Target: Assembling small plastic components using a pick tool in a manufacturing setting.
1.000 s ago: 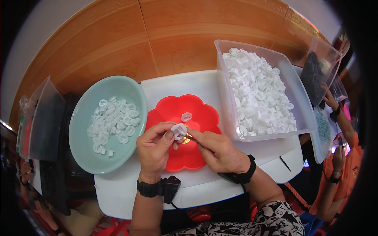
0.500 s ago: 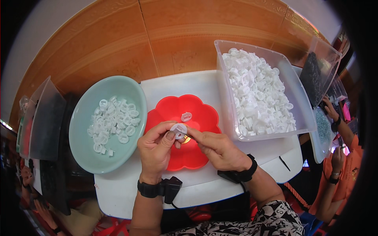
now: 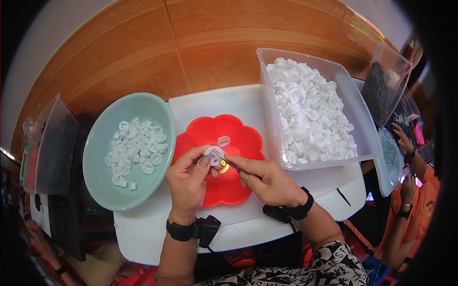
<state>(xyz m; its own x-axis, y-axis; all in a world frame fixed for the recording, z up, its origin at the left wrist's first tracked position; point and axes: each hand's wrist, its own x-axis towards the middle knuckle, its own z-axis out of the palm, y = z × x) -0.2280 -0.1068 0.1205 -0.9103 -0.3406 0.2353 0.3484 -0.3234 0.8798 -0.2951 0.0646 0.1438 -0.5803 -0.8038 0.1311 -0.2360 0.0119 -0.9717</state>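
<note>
My left hand pinches a round white plastic part between thumb and fingers, above a red flower-shaped bowl. From the right, my right hand grips a slim dark tool whose tip reaches to the part's edge; its exact kind is too small to make out. Another white plastic part lies in the red bowl, just beyond my left fingers. A gold sticker shows on the bowl floor, partly hidden by my hands.
A pale green basin with several white parts stands at the left. To the right, a clear plastic bin is heaped with similar parts. A thin black stick lies on the white table. Other people's arms show at both sides.
The tool in my right hand now shows more plainly, angled down from the white part. My left hand keeps its pinch, with the part tilted slightly differently.
</note>
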